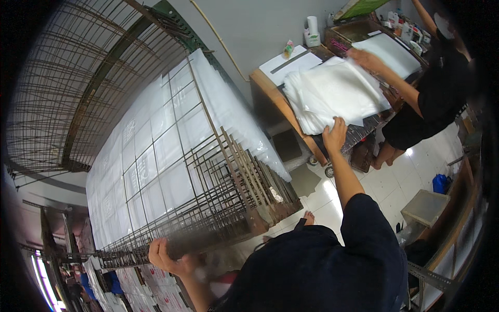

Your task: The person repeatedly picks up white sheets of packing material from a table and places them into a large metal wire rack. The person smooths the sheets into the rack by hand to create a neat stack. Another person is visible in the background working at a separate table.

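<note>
A thick, slightly fanned stack of translucent white plastic sheets [332, 88] lies on the work table at the upper right. My right hand [335, 136] reaches to its near edge, fingers and thumb closed on a sheet there. At the lower left, my left hand [171, 260] is beside the near edge of a wire drying rack [228, 192]. Its fingers are bent, with the thumb apart, and I see nothing held in it. The rack edge beside that hand is smeared by motion. Printed clear plastic sheets [148, 171] lie under the rack's wire grid.
Beyond the stack, a co-worker's hand [366, 60] hovers over its far right corner. Another pale sheet [390, 54] lies before that person. Raised wire shelves [78, 78] tilt up at the left. The table [306, 132] has wheels. A lidded plastic bin [425, 207] stands on the tiled floor.
</note>
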A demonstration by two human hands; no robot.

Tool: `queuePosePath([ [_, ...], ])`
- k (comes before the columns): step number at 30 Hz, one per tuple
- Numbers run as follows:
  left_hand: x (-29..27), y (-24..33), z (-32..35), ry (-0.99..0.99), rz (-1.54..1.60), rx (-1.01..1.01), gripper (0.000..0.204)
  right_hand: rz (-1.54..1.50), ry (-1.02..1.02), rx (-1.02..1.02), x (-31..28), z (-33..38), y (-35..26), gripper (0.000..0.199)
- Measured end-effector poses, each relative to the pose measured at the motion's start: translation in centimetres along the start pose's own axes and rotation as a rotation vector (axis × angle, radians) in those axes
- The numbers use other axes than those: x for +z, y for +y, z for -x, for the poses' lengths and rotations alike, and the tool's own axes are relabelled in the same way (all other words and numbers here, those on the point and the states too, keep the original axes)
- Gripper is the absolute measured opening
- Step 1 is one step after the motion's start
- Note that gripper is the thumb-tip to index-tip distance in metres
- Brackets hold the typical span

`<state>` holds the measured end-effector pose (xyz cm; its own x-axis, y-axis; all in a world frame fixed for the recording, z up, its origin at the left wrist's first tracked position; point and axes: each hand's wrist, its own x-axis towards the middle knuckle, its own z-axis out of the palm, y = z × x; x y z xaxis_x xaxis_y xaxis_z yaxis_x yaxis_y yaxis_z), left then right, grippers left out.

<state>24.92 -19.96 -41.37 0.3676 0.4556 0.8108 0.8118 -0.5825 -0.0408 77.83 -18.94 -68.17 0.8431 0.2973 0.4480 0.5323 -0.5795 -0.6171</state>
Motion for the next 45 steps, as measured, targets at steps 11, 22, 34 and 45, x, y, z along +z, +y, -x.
queuePosePath([
  [11,0.8,0.8,-0.8,0.053,-0.07,-0.013,0.087,0.076,-0.251,-0.078,2.7,-1.2,1.8,0.025],
  [22,1.2,0.3,-0.3,0.127,-0.092,-0.027,0.086,-0.254,-0.222,0.626,2.3,1.1,4.7,0.052],
  [34,-0.3,0.0,-0.4,0.039,-0.071,0.004,0.078,-0.621,0.17,1.091,-3.1,0.6,8.1,0.025],
  [45,-1.1,-1.0,-0.4,0.13,0.14,0.029,0.063,-0.696,0.18,-0.056,-18.0,-18.7,-0.5,0.04],
])
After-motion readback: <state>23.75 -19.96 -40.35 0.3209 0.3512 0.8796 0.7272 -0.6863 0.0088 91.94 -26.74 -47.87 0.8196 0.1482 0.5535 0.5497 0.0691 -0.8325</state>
